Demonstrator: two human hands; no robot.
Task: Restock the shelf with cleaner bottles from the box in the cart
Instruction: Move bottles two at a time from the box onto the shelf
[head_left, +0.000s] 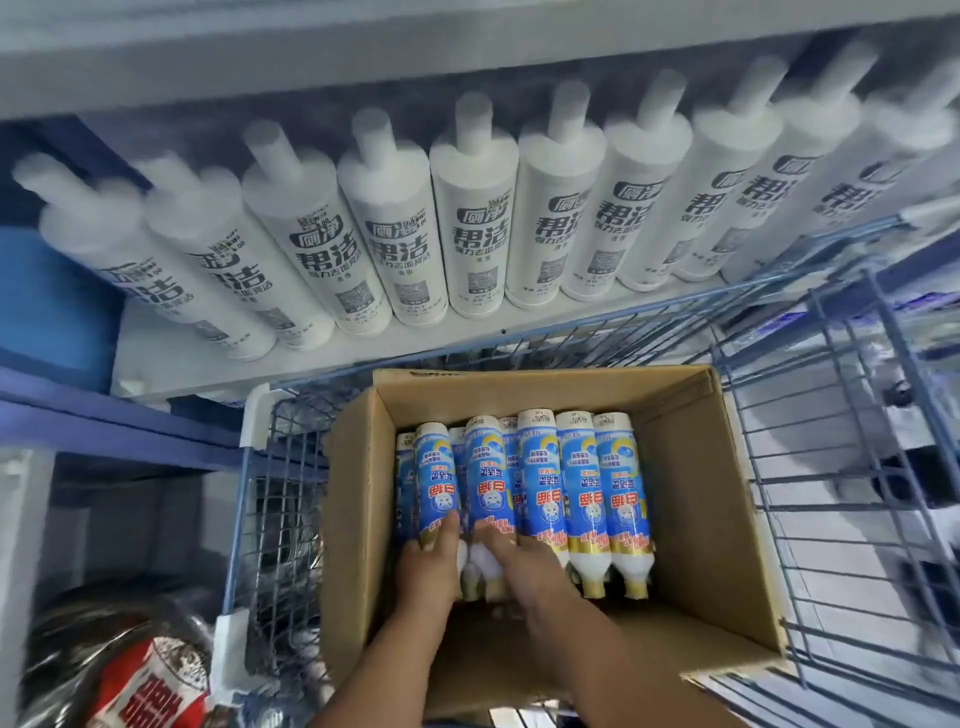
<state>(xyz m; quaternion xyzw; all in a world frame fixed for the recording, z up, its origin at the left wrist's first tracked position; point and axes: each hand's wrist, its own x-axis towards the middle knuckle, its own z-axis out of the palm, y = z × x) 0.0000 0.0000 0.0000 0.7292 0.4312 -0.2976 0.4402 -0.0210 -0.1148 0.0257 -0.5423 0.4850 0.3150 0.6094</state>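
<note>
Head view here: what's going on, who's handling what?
A person is reaching into a cardboard box that sits in a blue wire cart. The left hand and right hand each rest on a blue-labelled cleaner bottle near its neck; the bottles lie in a row inside. None is lifted out yet. The shelf behind the cart holds a row of white bottles.

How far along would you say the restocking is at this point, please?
Done: nothing I can confirm; the shelf shows only white bottles. In hand: the left hand and right hand each reach onto blue-labelled bottles inside the box. Left: several bottles lie there, none lifted out.
</note>
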